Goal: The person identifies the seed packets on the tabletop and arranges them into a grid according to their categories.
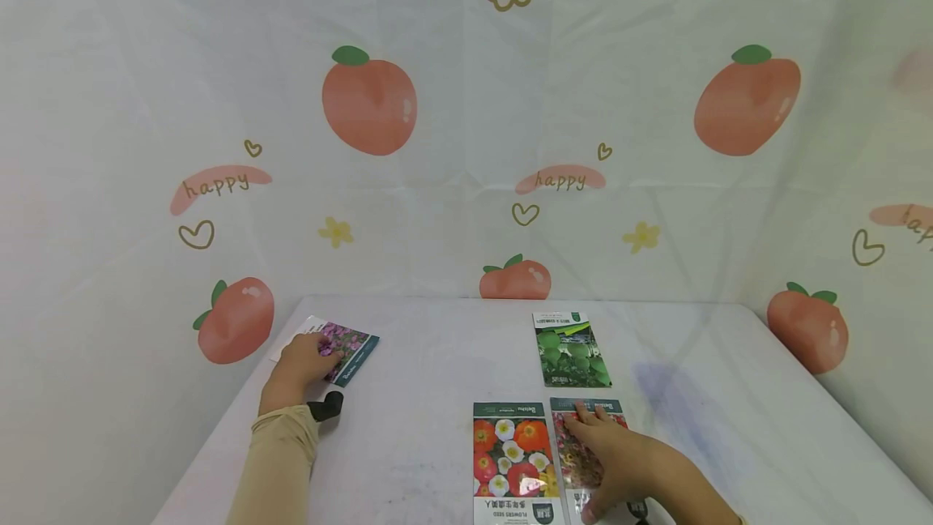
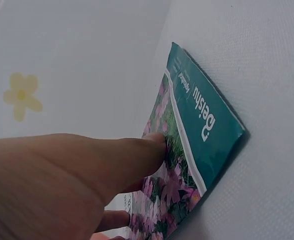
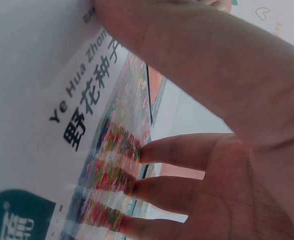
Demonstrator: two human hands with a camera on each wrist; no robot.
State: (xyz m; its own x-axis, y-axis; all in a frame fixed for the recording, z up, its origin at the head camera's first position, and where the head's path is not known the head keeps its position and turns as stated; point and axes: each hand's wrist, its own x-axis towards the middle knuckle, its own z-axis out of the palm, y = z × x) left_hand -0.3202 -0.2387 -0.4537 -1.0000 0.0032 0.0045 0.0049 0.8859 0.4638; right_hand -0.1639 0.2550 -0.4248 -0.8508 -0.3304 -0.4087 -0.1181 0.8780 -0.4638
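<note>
My left hand rests on a seed packet with pink flowers, which lies slantwise at the table's left side. In the left wrist view, the straight thumb touches the flower picture near the green "Beishu" band, with other fingertips lower on the same face. Over a wildflower seed packet, my right hand spreads its fingers. These fingertips touch the flower picture in the right wrist view, while the thumb lies over the white printed end. Beside it sits a poppy seed packet with red, orange and white blooms.
Behind the two front packets lies a green seed packet showing round green fruit. All of them are on a white-covered table. A white curtain printed with peaches and hearts rises along the back and sides.
</note>
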